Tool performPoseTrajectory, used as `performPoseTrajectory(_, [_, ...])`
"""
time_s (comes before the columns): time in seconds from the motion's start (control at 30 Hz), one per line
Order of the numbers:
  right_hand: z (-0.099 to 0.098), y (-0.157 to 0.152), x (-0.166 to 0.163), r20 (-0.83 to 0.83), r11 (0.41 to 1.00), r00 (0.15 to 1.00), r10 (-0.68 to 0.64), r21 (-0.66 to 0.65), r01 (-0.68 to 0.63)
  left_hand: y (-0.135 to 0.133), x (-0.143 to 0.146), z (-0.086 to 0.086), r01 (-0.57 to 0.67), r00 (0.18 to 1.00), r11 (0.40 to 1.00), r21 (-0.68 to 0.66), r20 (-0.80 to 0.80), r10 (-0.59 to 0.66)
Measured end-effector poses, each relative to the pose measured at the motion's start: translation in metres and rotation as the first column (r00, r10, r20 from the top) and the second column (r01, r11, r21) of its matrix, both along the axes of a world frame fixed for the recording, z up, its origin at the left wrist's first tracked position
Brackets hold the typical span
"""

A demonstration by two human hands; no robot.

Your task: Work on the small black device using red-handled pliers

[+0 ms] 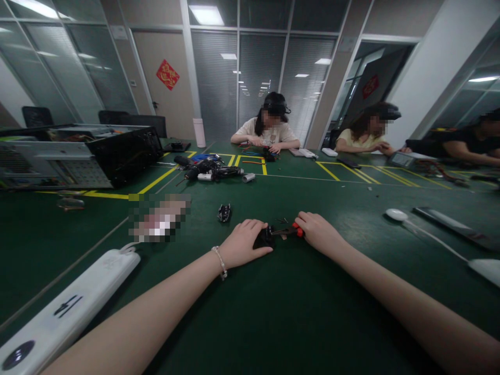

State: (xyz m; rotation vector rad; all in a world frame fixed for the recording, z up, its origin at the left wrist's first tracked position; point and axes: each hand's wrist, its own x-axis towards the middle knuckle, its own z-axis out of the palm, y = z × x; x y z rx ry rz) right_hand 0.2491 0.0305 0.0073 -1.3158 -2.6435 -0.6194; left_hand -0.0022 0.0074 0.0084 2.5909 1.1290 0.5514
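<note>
My left hand (pixel 244 242) rests on the green table (pixel 273 312), its fingers curled over a small black part (pixel 264 237). My right hand (pixel 318 232) is closed on the red handle of a small tool (pixel 297 229), whose dark shaft (pixel 282 232) points left into the black part. A bead bracelet (pixel 221 262) circles my left wrist. A small black component (pixel 224 212) lies on the mat just beyond my left hand.
A white power strip (pixel 70 307) lies at the near left. An open computer case (pixel 78 156) stands at the far left. Several tools and cylinders (pixel 213 171) lie mid-table. A white cable (pixel 429 234) runs at the right. Three people sit across the table.
</note>
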Motion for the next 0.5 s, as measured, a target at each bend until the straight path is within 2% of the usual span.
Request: performPoseTrajectory(0.5, [0.0037, -0.0014, -0.0017, 0.012, 1.0, 1.0, 0.008, -0.016, -0.008, -0.0008, 0.0005, 0.0012, 0.0, 1.0, 1.0, 0.006, -0.012, 0.0])
